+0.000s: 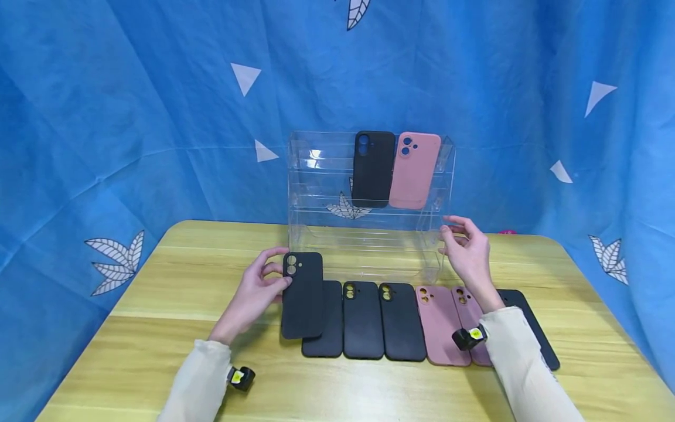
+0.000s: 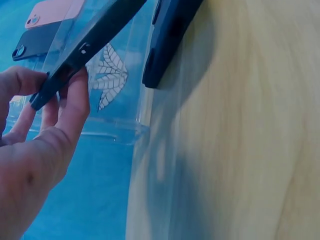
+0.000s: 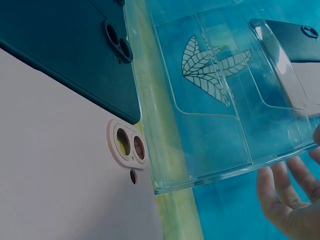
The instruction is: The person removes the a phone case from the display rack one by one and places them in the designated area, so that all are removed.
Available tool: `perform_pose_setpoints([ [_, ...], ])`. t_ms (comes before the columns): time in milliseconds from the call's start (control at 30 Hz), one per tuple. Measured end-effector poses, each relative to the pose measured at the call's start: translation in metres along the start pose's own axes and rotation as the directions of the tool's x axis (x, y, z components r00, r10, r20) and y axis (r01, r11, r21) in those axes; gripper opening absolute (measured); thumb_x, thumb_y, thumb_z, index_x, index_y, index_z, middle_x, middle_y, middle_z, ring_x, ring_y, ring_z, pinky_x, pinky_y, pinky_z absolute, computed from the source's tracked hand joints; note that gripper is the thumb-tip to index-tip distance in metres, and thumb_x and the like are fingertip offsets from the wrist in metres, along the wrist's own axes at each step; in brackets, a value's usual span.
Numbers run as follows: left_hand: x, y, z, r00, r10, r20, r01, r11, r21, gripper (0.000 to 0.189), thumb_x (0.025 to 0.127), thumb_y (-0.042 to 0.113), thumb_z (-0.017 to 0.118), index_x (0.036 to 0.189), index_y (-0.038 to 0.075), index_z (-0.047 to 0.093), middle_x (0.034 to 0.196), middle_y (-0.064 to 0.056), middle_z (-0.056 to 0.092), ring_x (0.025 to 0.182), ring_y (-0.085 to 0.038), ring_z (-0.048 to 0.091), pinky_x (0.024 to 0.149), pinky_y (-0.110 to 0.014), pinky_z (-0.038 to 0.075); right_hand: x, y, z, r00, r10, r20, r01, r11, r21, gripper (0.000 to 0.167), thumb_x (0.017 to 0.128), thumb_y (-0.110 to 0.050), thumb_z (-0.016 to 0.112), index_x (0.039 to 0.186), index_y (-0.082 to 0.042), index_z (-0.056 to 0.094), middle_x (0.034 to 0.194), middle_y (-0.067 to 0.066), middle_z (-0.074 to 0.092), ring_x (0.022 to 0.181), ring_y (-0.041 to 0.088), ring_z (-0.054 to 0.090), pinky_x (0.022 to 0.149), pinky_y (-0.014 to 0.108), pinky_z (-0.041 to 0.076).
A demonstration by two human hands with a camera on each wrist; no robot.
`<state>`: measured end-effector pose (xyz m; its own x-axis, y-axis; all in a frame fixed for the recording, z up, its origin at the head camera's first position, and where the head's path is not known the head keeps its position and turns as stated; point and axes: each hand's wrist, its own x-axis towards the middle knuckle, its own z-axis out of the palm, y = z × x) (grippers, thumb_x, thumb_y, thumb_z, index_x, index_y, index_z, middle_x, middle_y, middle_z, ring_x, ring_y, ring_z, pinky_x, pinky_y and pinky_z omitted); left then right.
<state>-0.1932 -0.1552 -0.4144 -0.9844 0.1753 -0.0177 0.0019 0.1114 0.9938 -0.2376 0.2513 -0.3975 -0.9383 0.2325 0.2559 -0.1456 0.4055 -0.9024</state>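
My left hand [image 1: 258,290] pinches a black phone case [image 1: 302,296] by its left edge, thumb on one side and fingers on the other. That case is raised above the table and overlaps another black phone case [image 1: 331,328] in the row. In the left wrist view the held case [image 2: 75,55] appears edge-on. At the right side of a clear acrylic rack [image 1: 364,272] is my right hand [image 1: 469,249], its fingers loosely bent and holding nothing. The right wrist view shows those fingers [image 3: 280,187] beside the rack's edge; whether they touch it I cannot tell.
A black case [image 1: 373,170] and a pink case [image 1: 415,170] stand side by side on the rack's top tier, at the right. Along its front lies a row of black and pink cases [image 1: 445,328] on the wooden table [image 1: 158,351]. A blue curtain [image 1: 174,117] hangs behind.
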Motion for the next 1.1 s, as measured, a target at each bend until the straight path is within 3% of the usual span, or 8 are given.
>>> perform_pose_setpoints([
  [233,-0.002,-0.003,-0.011,0.995,-0.036,0.091,0.037,0.999,-0.014,0.06,0.097,-0.002,0.054,0.151,0.019,0.04,0.106,-0.007,0.056,0.077,-0.014,0.071,0.07,-0.045,0.064,-0.001,-0.002,0.0,1.0,0.008,-0.007,-0.008,1.0,-0.001,0.04,0.106,-0.025,0.054,0.141,-0.006,0.057,0.118,0.008,0.061,0.088,0.001,0.068,0.07,0.021,0.062],
  [500,-0.004,-0.004,-0.03,0.987,-0.087,0.137,0.085,0.996,0.023,0.06,0.098,0.001,0.055,0.153,0.015,0.035,0.109,-0.01,0.06,0.083,-0.019,0.071,0.073,-0.044,0.064,-0.002,-0.004,0.0,1.0,-0.016,-0.024,0.016,1.0,0.005,0.04,0.105,-0.03,0.055,0.137,-0.006,0.059,0.109,-0.003,0.06,0.09,0.005,0.069,0.068,0.02,0.061],
  [800,-0.004,-0.01,-0.042,0.974,-0.127,0.187,0.114,0.99,0.08,0.061,0.097,0.0,0.057,0.152,0.01,0.033,0.104,-0.012,0.058,0.082,-0.02,0.068,0.072,-0.045,0.064,0.0,-0.003,0.0,1.0,0.002,-0.011,-0.001,1.0,0.006,0.04,0.106,-0.028,0.054,0.14,-0.008,0.058,0.115,0.003,0.061,0.09,0.0,0.067,0.068,0.018,0.061],
  [1100,-0.006,-0.018,-0.043,0.96,-0.197,0.2,0.172,0.976,0.134,0.059,0.1,0.004,0.058,0.153,0.011,0.034,0.116,-0.02,0.058,0.085,-0.023,0.07,0.071,-0.04,0.064,-0.001,-0.002,0.001,1.0,0.008,-0.003,-0.008,1.0,0.007,0.041,0.106,-0.029,0.054,0.141,-0.008,0.057,0.12,0.01,0.061,0.09,0.001,0.067,0.069,0.017,0.06],
])
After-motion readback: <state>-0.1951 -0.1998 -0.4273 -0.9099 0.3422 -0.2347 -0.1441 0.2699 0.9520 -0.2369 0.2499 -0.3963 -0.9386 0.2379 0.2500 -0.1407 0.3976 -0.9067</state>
